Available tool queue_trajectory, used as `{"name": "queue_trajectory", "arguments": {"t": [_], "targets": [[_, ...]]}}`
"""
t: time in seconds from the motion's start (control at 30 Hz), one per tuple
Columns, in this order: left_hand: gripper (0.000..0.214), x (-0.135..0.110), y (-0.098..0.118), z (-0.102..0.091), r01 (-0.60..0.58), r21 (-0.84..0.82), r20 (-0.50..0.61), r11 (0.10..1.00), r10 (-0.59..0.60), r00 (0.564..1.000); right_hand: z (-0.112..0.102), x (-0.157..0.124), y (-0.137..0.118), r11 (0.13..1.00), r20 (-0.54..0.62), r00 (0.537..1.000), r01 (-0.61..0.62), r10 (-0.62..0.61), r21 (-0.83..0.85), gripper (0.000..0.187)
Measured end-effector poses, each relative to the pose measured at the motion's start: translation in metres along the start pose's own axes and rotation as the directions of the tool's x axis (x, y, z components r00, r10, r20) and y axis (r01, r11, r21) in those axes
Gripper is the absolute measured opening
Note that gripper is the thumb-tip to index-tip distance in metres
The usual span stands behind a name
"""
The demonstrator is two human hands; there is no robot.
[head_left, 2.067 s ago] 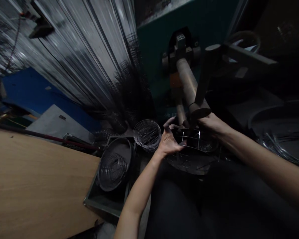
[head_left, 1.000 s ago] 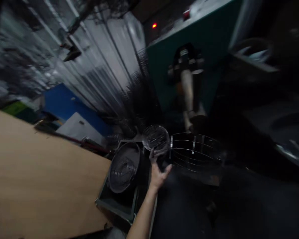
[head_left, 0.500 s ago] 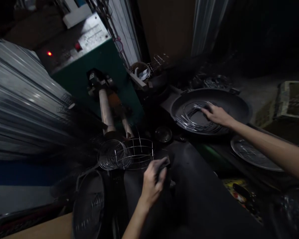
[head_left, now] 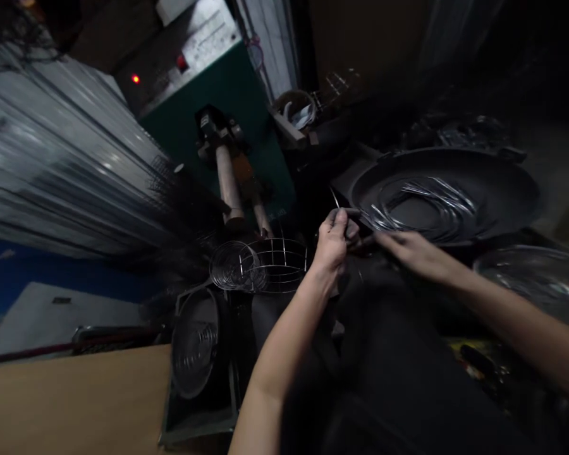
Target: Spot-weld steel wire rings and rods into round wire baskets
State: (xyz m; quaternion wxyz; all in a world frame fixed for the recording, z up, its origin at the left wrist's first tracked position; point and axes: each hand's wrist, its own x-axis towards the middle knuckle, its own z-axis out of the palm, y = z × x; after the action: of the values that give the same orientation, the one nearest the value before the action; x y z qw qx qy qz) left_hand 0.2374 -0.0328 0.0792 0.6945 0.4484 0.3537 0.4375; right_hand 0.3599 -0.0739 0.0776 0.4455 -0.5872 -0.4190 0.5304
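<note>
My left hand (head_left: 334, 240) and my right hand (head_left: 410, 251) meet in front of me, just below the near rim of a wide dark pan (head_left: 502, 183) that holds a bundle of curved wire pieces (head_left: 422, 205). The left hand's fingers are closed around a thin wire piece (head_left: 348, 218). The right hand's fingers reach toward it, blurred. A round wire basket frame (head_left: 277, 265) stands left of my left hand under the green machine's two rods (head_left: 228, 186).
A green machine (head_left: 237, 101) with a red light stands behind. A smaller wire coil (head_left: 232, 265) leans on the basket frame. A dark tray with a round wire part (head_left: 196, 344) sits lower left beside a wooden tabletop (head_left: 71, 404). Another shallow pan (head_left: 535, 284) lies right.
My right hand came back from the wire bundle in the big pan to the front. My left hand rose from my lap and met it, closing on a wire piece.
</note>
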Motion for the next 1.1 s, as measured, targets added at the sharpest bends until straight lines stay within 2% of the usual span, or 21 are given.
{"name": "queue_trajectory", "arguments": {"t": [0.07,0.1,0.17,0.2,0.3,0.37,0.4,0.47,0.53,0.6,0.7,0.77,0.87,1.1], "targets": [[0.035,0.002,0.0,-0.008,0.015,0.02,-0.02,1.0,-0.015,1.0,0.012,-0.012,0.015,0.999,0.102,0.995,0.012,-0.007,-0.05,0.05],[0.033,-0.001,0.001,-0.013,0.0,0.075,-0.027,0.997,0.002,1.0,0.018,-0.017,0.018,0.998,0.114,0.993,0.031,-0.024,-0.06,0.05],[0.03,-0.016,0.007,-0.031,-0.066,0.277,-0.021,0.958,0.075,0.997,0.03,-0.02,0.02,0.995,0.098,0.993,0.071,-0.065,-0.063,0.044],[0.028,-0.03,0.011,-0.044,-0.108,0.404,-0.009,0.908,0.122,0.993,0.036,-0.018,0.02,0.993,0.101,0.991,0.095,-0.089,-0.062,0.039],[0.029,-0.085,0.031,-0.098,-0.196,0.72,0.025,0.666,0.256,0.966,0.051,-0.002,0.019,0.991,0.167,0.981,0.115,-0.103,-0.066,0.023],[0.042,-0.114,0.045,-0.143,-0.193,0.833,-0.012,0.519,0.366,0.93,0.062,0.017,0.013,0.994,0.177,0.981,0.086,-0.072,-0.069,0.011],[0.055,-0.121,0.05,-0.165,-0.188,0.875,-0.013,0.446,0.411,0.912,0.07,0.027,0.008,0.995,0.167,0.984,0.075,-0.065,-0.06,0.006],[0.081,-0.116,0.056,-0.202,-0.182,0.926,0.03,0.332,0.414,0.91,0.088,0.047,-0.007,0.997,0.135,0.988,0.08,-0.078,-0.015,0.008],[0.094,-0.095,0.051,-0.224,-0.19,0.941,0.075,0.28,0.375,0.924,0.11,0.066,-0.022,0.994,0.113,0.989,0.087,-0.093,0.059,0.007],[0.09,-0.072,0.038,-0.233,-0.209,0.923,0.065,0.322,0.405,0.912,0.131,0.081,-0.032,0.991,0.106,0.99,0.08,-0.092,0.109,0.008],[0.074,-0.056,0.017,-0.233,-0.24,0.87,-0.035,0.431,0.539,0.841,0.156,0.095,-0.035,0.986,0.167,0.984,0.035,-0.063,0.163,0.017],[0.062,-0.059,0.006,-0.234,-0.227,0.856,-0.104,0.464,0.585,0.804,0.166,0.098,-0.031,0.977,0.245,0.969,-0.013,-0.04,0.213,0.017],[0.05,-0.069,0.0,-0.236,-0.213,0.855,-0.131,0.472,0.596,0.792,0.175,0.096,-0.026,0.96,0.323,0.946,-0.08,-0.012,0.27,0.015],[0.059,-0.072,0.005,-0.238,-0.294,0.81,-0.129,0.508,0.642,0.756,0.186,0.096,-0.03,0.96,0.351,0.936,-0.096,-0.003,0.262,0.011]]}}
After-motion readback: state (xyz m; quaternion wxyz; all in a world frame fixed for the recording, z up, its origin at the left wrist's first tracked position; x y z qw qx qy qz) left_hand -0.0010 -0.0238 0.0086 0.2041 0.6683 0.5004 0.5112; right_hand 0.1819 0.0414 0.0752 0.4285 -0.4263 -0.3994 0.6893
